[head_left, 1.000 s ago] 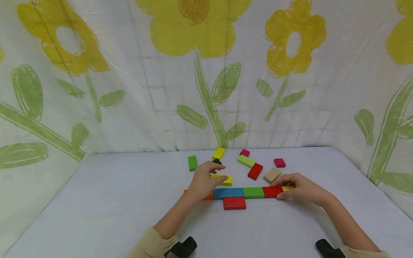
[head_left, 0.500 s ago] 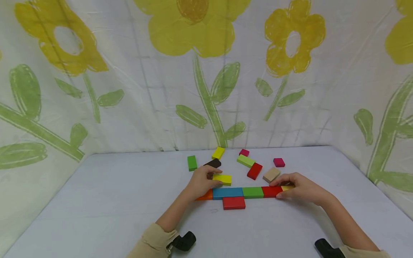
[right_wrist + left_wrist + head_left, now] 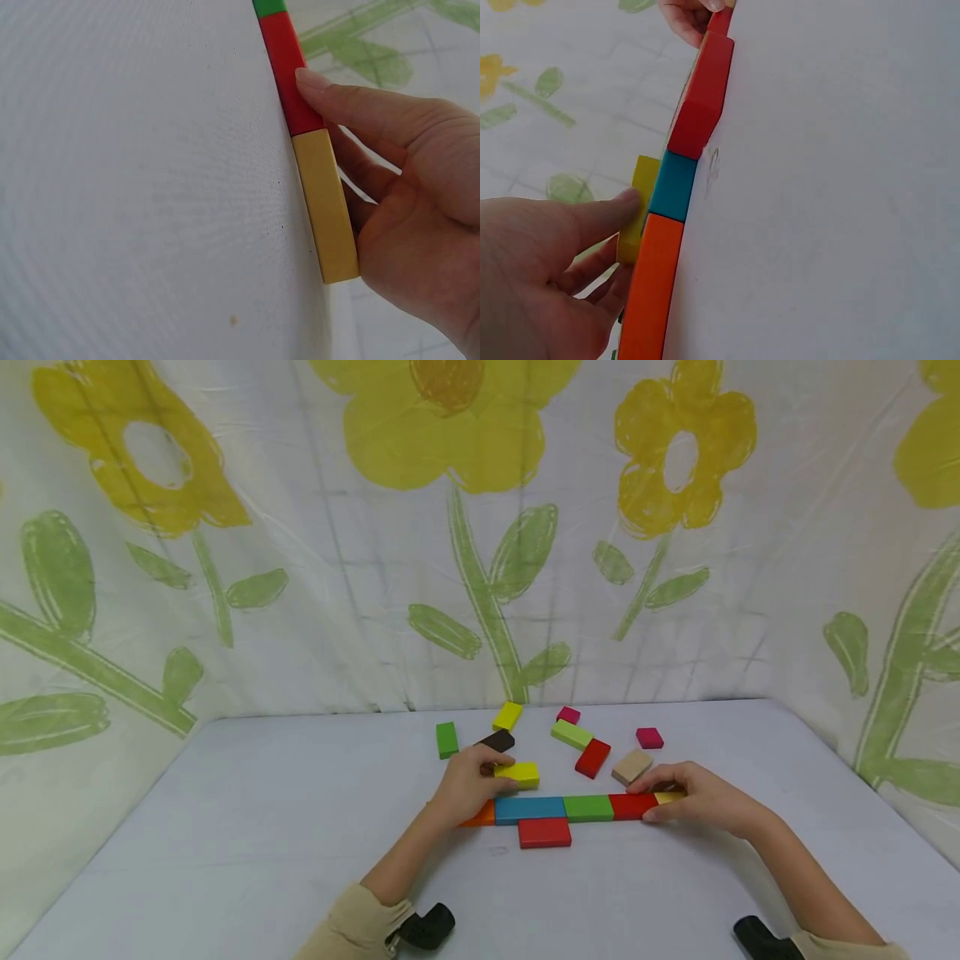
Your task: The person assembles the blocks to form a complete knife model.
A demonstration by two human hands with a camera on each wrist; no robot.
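Up front, a red block (image 3: 544,833) lies just before a row of blocks (image 3: 588,808), where the right hand (image 3: 701,798) pinches the row's red piece (image 3: 628,807) beside the golden end block (image 3: 326,206). Just behind the blue block (image 3: 529,810), the left hand (image 3: 467,783) grips a yellow block (image 3: 523,775). Farther back lies a black block (image 3: 498,741).

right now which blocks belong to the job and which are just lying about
Likely job: multicoloured row of rectangular blocks; red rectangular front block; yellow rectangular block in left hand.

Likely loose beyond row: green block, farther yellow block, dark block, lime block, red block, beige block, two pink blocks.
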